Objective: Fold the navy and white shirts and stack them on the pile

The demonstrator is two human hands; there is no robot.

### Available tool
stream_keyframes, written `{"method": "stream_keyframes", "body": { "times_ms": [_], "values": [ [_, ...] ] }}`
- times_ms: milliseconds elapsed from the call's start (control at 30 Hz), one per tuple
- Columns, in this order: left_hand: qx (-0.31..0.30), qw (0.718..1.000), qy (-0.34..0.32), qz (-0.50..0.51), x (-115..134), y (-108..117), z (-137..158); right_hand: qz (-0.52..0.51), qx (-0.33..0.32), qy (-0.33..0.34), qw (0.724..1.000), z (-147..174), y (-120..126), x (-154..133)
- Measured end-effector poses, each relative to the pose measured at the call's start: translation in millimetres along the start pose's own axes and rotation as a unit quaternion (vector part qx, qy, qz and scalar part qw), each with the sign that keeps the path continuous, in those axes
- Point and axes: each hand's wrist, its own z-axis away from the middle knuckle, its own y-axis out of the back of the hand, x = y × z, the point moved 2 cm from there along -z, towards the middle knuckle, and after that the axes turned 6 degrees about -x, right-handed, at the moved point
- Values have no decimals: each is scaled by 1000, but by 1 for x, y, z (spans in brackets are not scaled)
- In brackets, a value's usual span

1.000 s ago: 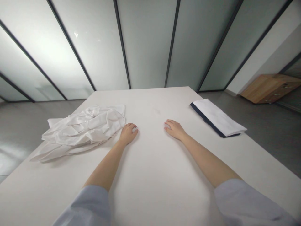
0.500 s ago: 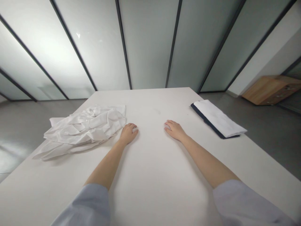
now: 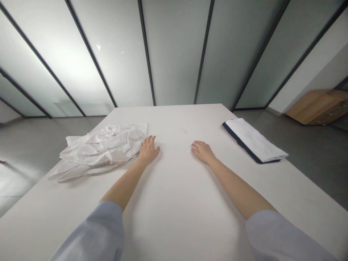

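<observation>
My left hand (image 3: 148,149) is open, its fingers spread and pointing away from me, beside the right edge of a crumpled heap of white cloth (image 3: 100,150). Whether the fingertips touch the cloth I cannot tell. My right hand (image 3: 202,151) rests on the white table (image 3: 176,195) with its fingers loosely bent and apart, holding nothing. To the right of it lies a folded white cloth (image 3: 254,139) on top of a folded dark navy cloth (image 3: 241,144).
Frosted glass panels (image 3: 174,54) with dark frames stand behind the table's far edge. On the grey floor (image 3: 301,145) at the far right is a wooden cabinet (image 3: 318,107).
My left hand has lifted and its fingers have straightened and spread toward the far side. My right hand stays about where it was. The whole view has shifted slightly.
</observation>
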Motion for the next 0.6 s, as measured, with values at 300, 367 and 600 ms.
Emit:
{"method": "stream_keyframes", "body": {
  "times_ms": [300,367,600],
  "values": [
    [15,978,172,-118,-77,61,-22,3,-1,7,1000,-2,-6,3],
    [-14,974,195,-113,-91,57,-15,2,0,10,1000,-3,-6,4],
    [81,958,271,-36,-92,64,-7,3,-1,4,1000,-3,-4,0]
  ]
}}
